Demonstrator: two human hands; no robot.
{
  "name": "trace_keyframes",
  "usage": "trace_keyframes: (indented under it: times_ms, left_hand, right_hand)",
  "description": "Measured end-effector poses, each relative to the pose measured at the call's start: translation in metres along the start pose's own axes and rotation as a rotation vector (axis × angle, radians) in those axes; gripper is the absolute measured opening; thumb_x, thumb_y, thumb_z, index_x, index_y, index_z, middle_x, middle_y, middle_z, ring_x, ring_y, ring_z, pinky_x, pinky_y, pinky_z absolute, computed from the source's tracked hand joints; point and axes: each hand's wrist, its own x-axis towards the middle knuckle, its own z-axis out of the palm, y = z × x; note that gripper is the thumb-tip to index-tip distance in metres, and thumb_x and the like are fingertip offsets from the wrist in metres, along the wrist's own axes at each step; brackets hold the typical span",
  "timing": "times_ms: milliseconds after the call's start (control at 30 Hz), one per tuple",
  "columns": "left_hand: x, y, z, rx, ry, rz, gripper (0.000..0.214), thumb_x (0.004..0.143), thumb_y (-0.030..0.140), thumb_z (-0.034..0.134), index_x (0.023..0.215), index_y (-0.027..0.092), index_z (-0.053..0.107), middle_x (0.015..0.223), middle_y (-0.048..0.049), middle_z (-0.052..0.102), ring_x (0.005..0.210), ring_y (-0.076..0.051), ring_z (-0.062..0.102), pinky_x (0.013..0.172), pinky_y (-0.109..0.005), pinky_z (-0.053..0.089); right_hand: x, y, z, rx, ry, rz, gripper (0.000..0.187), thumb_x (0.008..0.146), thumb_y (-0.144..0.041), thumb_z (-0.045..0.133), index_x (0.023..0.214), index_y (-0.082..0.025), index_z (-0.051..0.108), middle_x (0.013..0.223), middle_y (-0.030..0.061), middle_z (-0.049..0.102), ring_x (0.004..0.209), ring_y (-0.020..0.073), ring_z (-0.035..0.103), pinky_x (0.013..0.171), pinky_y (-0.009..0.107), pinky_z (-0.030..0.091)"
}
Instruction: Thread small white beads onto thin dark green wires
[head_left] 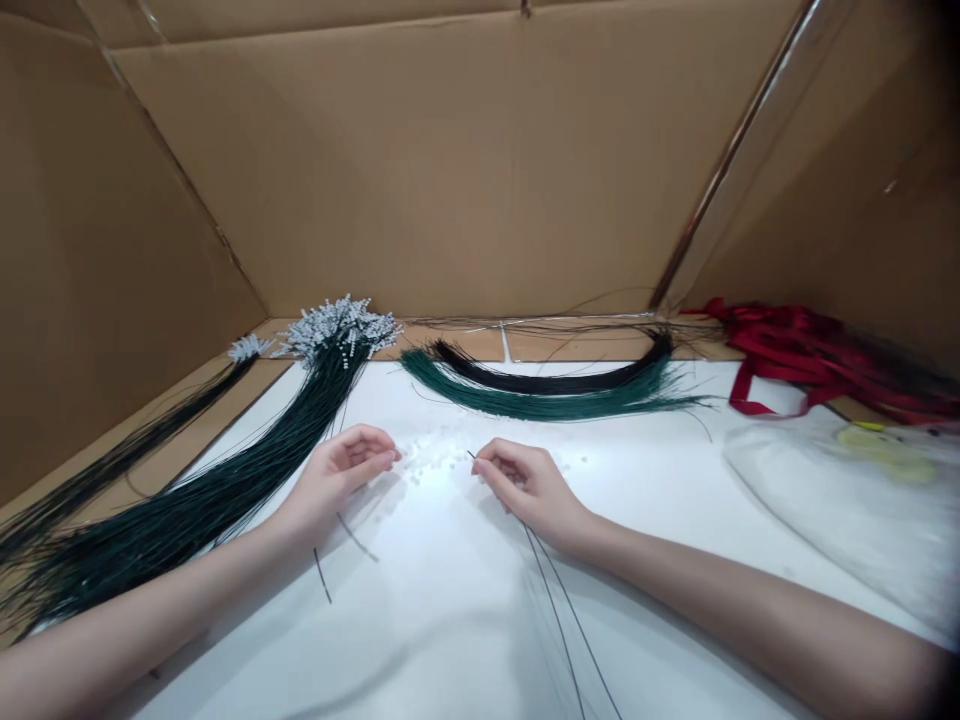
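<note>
My left hand (341,475) rests on the white table top (450,610) with fingers curled and thumb pressed to fingertips, pinching something too small to make out. My right hand (525,485) is closed in a pinch on the end of a thin dark wire (559,610) that trails back toward me. Between the two hands lies a scatter of small white beads (439,460). A short dark wire piece (322,575) lies under my left wrist.
A long bundle of dark green wires with white beaded tips (225,480) runs along the left. A curved green and black wire bundle (547,392) lies behind the hands. Red ribbons (817,360) and a clear plastic bag (840,490) sit right. Cardboard walls (450,150) surround the table.
</note>
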Motion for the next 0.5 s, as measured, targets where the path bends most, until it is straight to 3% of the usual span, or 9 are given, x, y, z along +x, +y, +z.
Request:
trace_keyframes:
  times_ms: [100,200,500]
  left_hand:
    - [-0.006,-0.002,-0.018,0.025,0.036,-0.006,0.021,0.075,0.028,0.078,0.085,0.017,0.063,0.088,-0.0037,0.069,0.080,-0.012,0.060,0.067,-0.017,0.044]
    - [-0.007,-0.002,-0.022,0.030,0.046,0.020,0.020,0.075,0.028,0.077,0.086,0.018,0.063,0.088,-0.0033,0.069,0.082,-0.012,0.061,0.065,-0.017,0.043]
    - [0.010,0.004,0.012,-0.066,-0.088,0.094,0.020,0.073,0.023,0.077,0.082,0.014,0.063,0.083,-0.0063,0.070,0.074,-0.013,0.062,0.065,-0.021,0.046]
  right_hand:
    - [0.000,0.002,0.000,-0.005,-0.003,-0.025,0.021,0.093,-0.031,0.050,0.081,-0.016,0.059,0.063,-0.0028,0.049,0.053,0.0084,0.044,0.053,0.022,0.035]
    - [0.000,0.004,-0.001,-0.009,-0.003,-0.040,0.021,0.093,-0.031,0.050,0.082,-0.016,0.059,0.065,-0.0024,0.049,0.054,0.0085,0.044,0.053,0.023,0.036]
    - [0.000,0.000,-0.001,-0.021,0.006,-0.030,0.023,0.093,-0.034,0.051,0.079,-0.017,0.057,0.064,-0.0027,0.048,0.053,0.0086,0.043,0.052,0.023,0.035]
